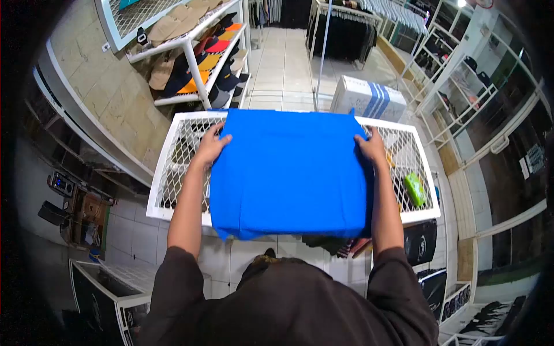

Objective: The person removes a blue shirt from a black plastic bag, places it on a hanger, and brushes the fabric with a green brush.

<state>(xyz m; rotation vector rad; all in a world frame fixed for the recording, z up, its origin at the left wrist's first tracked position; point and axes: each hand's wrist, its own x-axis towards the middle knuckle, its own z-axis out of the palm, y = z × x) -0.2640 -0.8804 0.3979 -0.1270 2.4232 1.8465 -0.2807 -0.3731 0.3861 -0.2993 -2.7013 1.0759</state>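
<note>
A plain bright blue cloth is spread over the middle of a white mesh-topped table, and its near edge hangs over the front. Whether it is a garment cannot be made out. At its far left edge, my left hand grips the fabric, thumb on top and fingers round the side. My right hand holds the opposite edge in much the same way, its fingers partly hidden. On the mesh to the right lies a bright green packet.
Caps fill a white shelf at the back left. A white box with blue stripes stands behind the table. Dark clothes hang on a rack farther back. Folded fabrics show below the table's front edge.
</note>
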